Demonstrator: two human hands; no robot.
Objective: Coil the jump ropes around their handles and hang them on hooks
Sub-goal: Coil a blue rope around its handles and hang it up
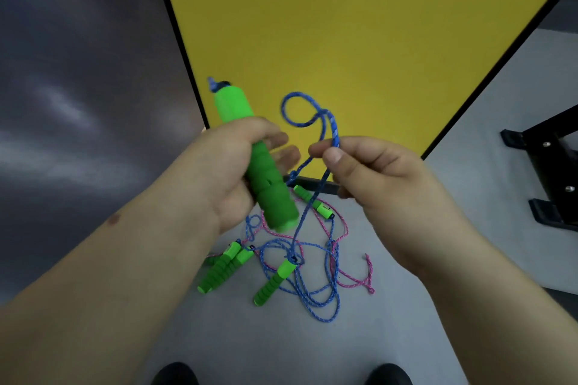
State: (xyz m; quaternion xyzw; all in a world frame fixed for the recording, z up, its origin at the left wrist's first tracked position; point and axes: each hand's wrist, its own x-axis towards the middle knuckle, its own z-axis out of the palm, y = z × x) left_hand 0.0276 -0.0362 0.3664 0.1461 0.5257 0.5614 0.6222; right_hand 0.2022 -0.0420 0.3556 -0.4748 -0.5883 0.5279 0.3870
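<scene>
Holding: your left hand (233, 166) fingers wrap the green handle (255, 162); right hand (372, 172) fingers pinch the blue rope (334, 131).
Handling: light, limp cord, likely to tangle; grip just beside your fingers.

Green handles, speckled ropes
My handle (262, 184) is bright green; ropes are blue-white (325, 306) and pink-white (359, 283); the board (359, 25) is yellow.

Bare grey floor (312, 350) lay open near the person, between the two shoes. Farther on, a tangle of blue and pink ropes (316, 278) with green handles (273, 283) cluttered the middle. A yellow panel (344, 25) closed off the far side. A black metal frame (550, 172) blocked the right, with open floor between it and the ropes.
</scene>
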